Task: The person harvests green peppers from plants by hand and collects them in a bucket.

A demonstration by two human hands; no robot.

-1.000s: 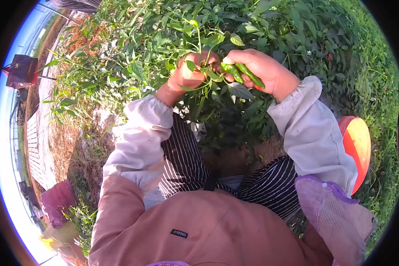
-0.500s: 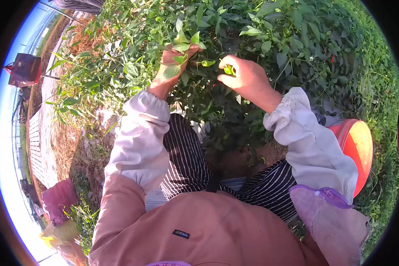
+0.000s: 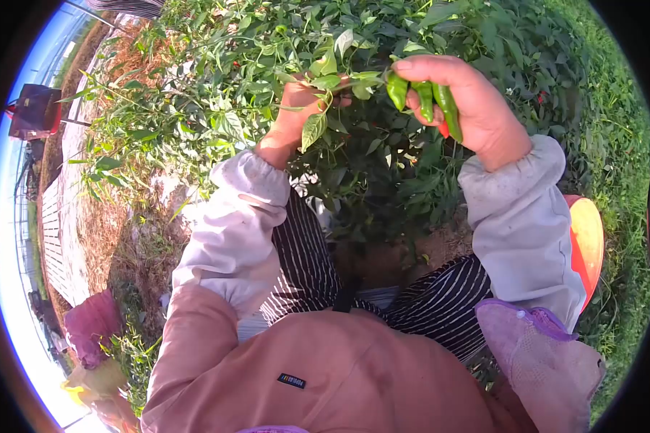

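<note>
Several green peppers (image 3: 446,108) hang from the fingers of my right hand (image 3: 477,105), which is closed on them; a bit of red shows below the fingers. The thumb and forefinger pinch the top of the leftmost pepper. To the left, my left hand (image 3: 301,115) is closed round a leafy pepper stem (image 3: 350,83), and leaves hide part of its fingers. The stem reaches across toward the right hand. Dense pepper plants (image 3: 383,36) surround both hands.
An orange-red bucket (image 3: 586,242) stands right of my right sleeve. My knees in striped trousers (image 3: 307,252) are below the plants. At the left are a dark red box-like object (image 3: 36,112) and a purple sack (image 3: 92,328). A purple-edged mesh cloth (image 3: 538,353) hangs lower right.
My right hand has moved up and right and turned, so that several green peppers now show in it. My left hand has shifted slightly, still on the stem.
</note>
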